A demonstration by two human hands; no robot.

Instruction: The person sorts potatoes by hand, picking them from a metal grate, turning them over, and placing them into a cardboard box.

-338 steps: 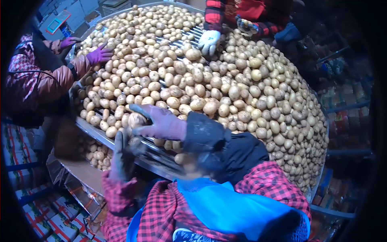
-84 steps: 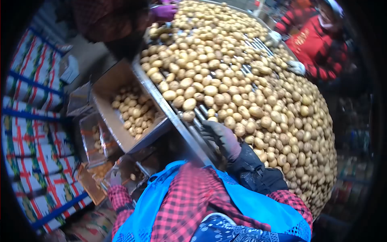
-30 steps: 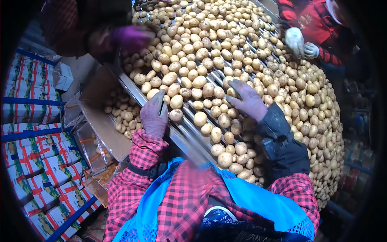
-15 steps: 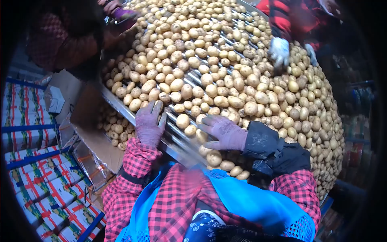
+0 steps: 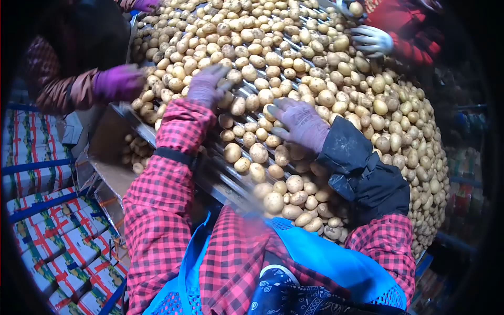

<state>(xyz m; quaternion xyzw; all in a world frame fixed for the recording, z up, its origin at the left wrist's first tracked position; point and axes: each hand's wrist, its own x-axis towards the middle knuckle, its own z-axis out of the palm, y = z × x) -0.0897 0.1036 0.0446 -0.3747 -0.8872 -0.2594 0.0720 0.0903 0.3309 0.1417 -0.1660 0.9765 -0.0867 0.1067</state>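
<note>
A wide heap of potatoes (image 5: 379, 107) lies over a slatted metal rack (image 5: 227, 181). My left hand (image 5: 206, 86), in a purple glove, reaches far across the heap, its fingers stretched out over the potatoes. Further right and nearer to me, my right hand (image 5: 302, 124) lies palm down on potatoes, gloved too, with its fingers apart. Neither hand shows a potato enclosed in it; the palms are hidden. Below my right hand, loose potatoes (image 5: 296, 198) gather at the near edge. Bare slats show between my forearms.
At left a co-worker's purple-gloved hand (image 5: 119, 82) is blurred by the rack edge. Another co-worker's white-gloved hand (image 5: 371, 41) is at upper right. A cardboard box (image 5: 107, 144) with potatoes inside stands under the left edge. Stacked printed cartons (image 5: 39, 184) fill the left side.
My left hand has moved forward and slightly right, off the near edge onto the heap. My right hand has shifted forward and right. More potatoes lie at the near edge. Co-workers' hands have moved.
</note>
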